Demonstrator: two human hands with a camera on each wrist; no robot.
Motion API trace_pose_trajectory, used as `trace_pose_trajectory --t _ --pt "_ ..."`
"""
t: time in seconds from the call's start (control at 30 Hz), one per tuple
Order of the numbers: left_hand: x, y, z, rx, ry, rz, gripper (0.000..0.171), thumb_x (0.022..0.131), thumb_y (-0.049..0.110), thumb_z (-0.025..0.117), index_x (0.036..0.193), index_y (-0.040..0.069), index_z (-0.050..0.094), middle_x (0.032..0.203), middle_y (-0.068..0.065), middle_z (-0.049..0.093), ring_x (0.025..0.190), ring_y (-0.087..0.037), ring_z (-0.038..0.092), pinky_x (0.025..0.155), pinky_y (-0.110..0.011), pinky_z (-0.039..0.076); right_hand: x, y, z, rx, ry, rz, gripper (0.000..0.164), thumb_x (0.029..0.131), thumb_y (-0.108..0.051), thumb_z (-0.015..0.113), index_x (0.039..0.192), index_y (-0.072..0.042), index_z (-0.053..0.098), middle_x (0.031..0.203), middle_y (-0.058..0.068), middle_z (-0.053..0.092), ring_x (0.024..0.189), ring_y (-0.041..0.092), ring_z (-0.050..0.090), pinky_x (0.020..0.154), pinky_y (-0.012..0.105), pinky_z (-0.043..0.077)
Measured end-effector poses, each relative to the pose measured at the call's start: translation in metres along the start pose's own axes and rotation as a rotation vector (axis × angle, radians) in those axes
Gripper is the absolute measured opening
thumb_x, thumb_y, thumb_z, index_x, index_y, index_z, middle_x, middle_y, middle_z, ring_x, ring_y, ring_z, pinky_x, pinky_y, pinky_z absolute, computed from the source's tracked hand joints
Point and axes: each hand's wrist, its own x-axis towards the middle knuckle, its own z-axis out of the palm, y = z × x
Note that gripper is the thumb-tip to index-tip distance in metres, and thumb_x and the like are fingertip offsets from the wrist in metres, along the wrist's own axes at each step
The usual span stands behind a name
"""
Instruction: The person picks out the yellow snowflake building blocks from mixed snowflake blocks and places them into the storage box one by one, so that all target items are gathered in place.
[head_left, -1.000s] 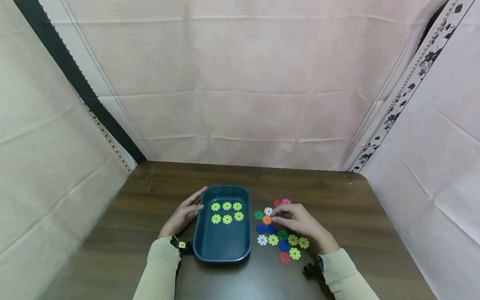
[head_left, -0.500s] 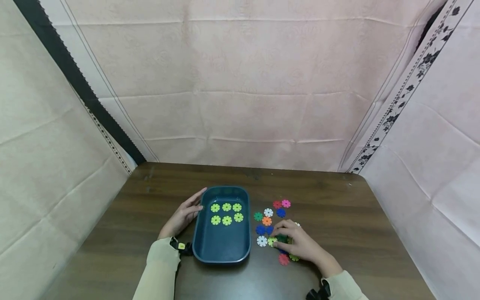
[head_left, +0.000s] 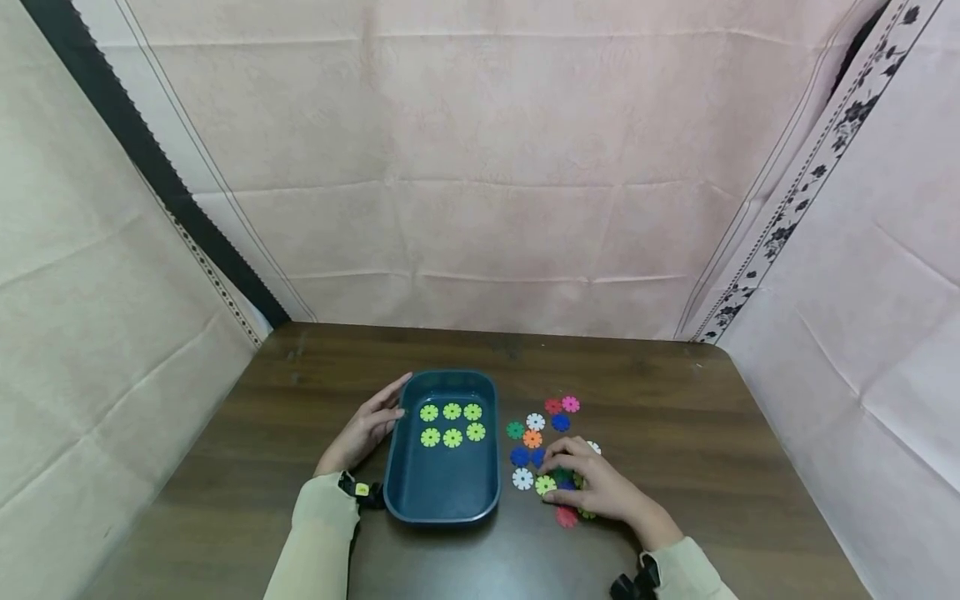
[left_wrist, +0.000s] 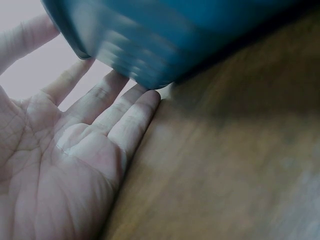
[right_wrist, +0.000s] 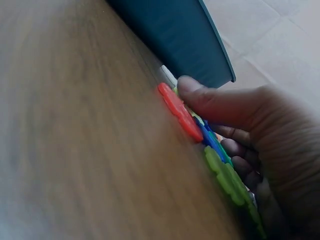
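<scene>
Thumb and fingers of the right hand are partly bent, lower right of centre in the head view. Thumb tip and forefinger stand a short gap apart, at the edges of a light green disc; whether the disc is pinched or only touched cannot be told. The disc lies at table level, just right of a white disc. A dark green disc shows in part beneath the hand. A red disc lies below it in the frame; in the right wrist view, this disc is near the thumb.

Beyond the fingertips, two blue discs lie side by side. Above these are an orange disc and a green disc. At the top of the group, a pink disc adjoins another red one.

The tray stands left of the group, at lower centre. It contains six light green discs in two rows of three, in its upper half. The left hand is at the tray's left side: thumb at the rim, fingers extended against the outer wall. The brown table extends around both; pale cloth fills the upper frame.
</scene>
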Motion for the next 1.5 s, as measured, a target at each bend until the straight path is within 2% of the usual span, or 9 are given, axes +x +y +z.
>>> trace_pose_trajectory --t 0.13,0.37,0.63,0.73,1.0,1.1,1.23,1.4,1.5 --pt "0.002 0.002 -0.001 -0.009 0.002 0.004 0.059 0.104 0.015 0.052 0.159 0.027 0.033 0.165 -0.004 0.021 0.149 -0.031 0.027 0.108 -0.030 0.041 0.003 0.000 -0.001 -0.003 -0.007 0.028 0.025 0.087 -0.042 0.077 0.109 -0.033 0.072 0.123 -0.014 0.054 0.117 0.010 0.046 0.098 0.043 0.047" --pt "0.002 0.003 0.001 -0.010 0.009 -0.001 0.059 0.103 0.015 0.054 0.157 0.028 0.036 0.164 -0.003 0.024 0.148 -0.030 0.028 0.108 -0.031 0.040 0.003 0.001 -0.001 0.056 0.004 0.053 0.023 0.088 -0.039 0.078 0.108 -0.032 0.068 0.123 -0.012 0.057 0.117 0.011 0.048 0.098 0.042 0.047" --pt "0.000 0.002 0.002 -0.009 0.012 -0.002 0.059 0.103 0.014 0.053 0.158 0.028 0.035 0.165 -0.002 0.022 0.149 -0.028 0.026 0.107 -0.028 0.042 0.003 0.005 0.002 0.099 0.126 -0.059 0.020 0.093 -0.017 0.074 0.112 -0.020 0.069 0.111 -0.009 0.068 0.103 0.013 0.059 0.089 0.035 0.051" --pt "0.000 0.001 0.002 -0.013 0.009 0.003 0.059 0.104 0.012 0.052 0.158 0.027 0.035 0.165 -0.002 0.022 0.150 -0.028 0.026 0.107 -0.028 0.042 0.003 0.006 0.004 0.105 0.171 -0.052 0.020 0.091 -0.012 0.075 0.111 -0.017 0.071 0.108 -0.007 0.070 0.100 0.013 0.063 0.085 0.034 0.052" --pt "0.001 -0.002 0.001 -0.009 0.003 0.011 0.060 0.103 0.014 0.053 0.159 0.025 0.033 0.166 -0.004 0.020 0.150 -0.030 0.024 0.107 -0.027 0.041 0.002 0.006 0.007 0.146 0.242 -0.029 0.020 0.088 -0.002 0.076 0.106 -0.008 0.071 0.102 0.004 0.072 0.095 0.024 0.067 0.082 0.044 0.055" --pt "0.000 -0.001 0.001 -0.001 0.005 -0.001 0.060 0.103 0.015 0.054 0.158 0.027 0.034 0.166 -0.002 0.020 0.150 -0.028 0.022 0.108 -0.027 0.039 0.001 0.006 0.006 0.155 0.242 -0.008 0.017 0.091 -0.005 0.074 0.107 -0.011 0.072 0.102 0.001 0.073 0.095 0.019 0.067 0.082 0.042 0.055" --pt "-0.001 0.000 0.002 0.000 0.009 -0.008 0.060 0.103 0.016 0.055 0.158 0.029 0.035 0.165 -0.001 0.022 0.150 -0.026 0.022 0.108 -0.029 0.039 0.001 0.003 0.002 0.213 0.232 0.047 0.013 0.095 -0.014 0.072 0.107 -0.018 0.072 0.101 -0.005 0.072 0.089 0.014 0.066 0.076 0.033 0.056" --pt "-0.001 0.002 0.003 -0.005 0.014 -0.004 0.059 0.102 0.016 0.055 0.157 0.029 0.036 0.165 -0.002 0.023 0.149 -0.028 0.026 0.109 -0.032 0.039 0.006 0.000 -0.004 0.275 0.230 0.086 0.010 0.096 -0.022 0.071 0.105 -0.022 0.072 0.096 -0.007 0.072 0.080 0.015 0.064 0.070 0.030 0.055" --pt "-0.001 0.002 0.002 0.000 0.013 -0.007 0.059 0.103 0.017 0.055 0.157 0.029 0.036 0.165 -0.001 0.023 0.149 -0.027 0.025 0.109 -0.031 0.039 0.010 -0.002 -0.007 0.273 0.220 0.080 0.010 0.096 -0.023 0.071 0.106 -0.021 0.072 0.097 -0.007 0.072 0.084 0.015 0.066 0.073 0.031 0.056"
